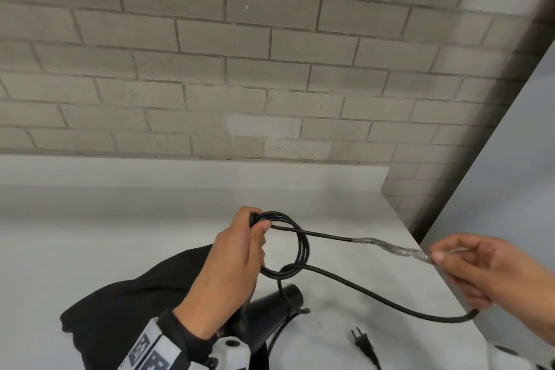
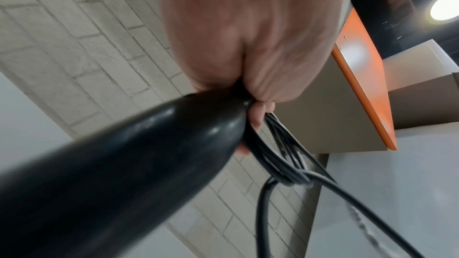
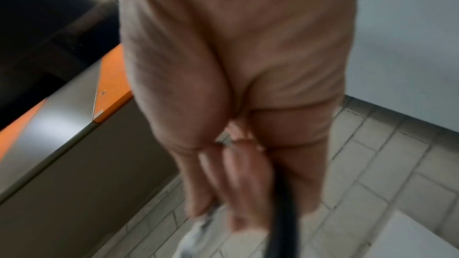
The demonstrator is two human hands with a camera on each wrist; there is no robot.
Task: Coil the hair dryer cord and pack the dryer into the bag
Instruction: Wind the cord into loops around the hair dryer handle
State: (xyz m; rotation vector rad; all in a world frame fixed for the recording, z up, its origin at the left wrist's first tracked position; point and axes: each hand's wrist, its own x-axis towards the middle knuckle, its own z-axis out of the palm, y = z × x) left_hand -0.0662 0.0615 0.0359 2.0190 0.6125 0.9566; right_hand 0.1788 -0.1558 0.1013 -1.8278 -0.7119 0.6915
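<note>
My left hand [image 1: 255,230] grips several loops of the black cord [image 1: 301,249] together with the top of the black hair dryer's handle [image 2: 124,164]. The dryer [image 1: 270,308] hangs below that hand, just above the white table [image 1: 120,219], nozzle pointing right. From the coil a straight run of cord leads right to a stretch wrapped in clear tape [image 1: 390,246]. My right hand [image 1: 441,255] pinches that stretch, over the table's right edge. Slack cord [image 1: 390,303] sags back from this hand to the coil. The plug [image 1: 362,342] lies on the table. A black bag [image 1: 126,306] lies under my left forearm.
A grey brick wall [image 1: 240,69] stands behind the table. A pale panel [image 1: 510,159] rises just past the table's right edge. Bare tabletop lies to the left and behind the hands. An orange-edged cabinet [image 2: 360,66] hangs overhead.
</note>
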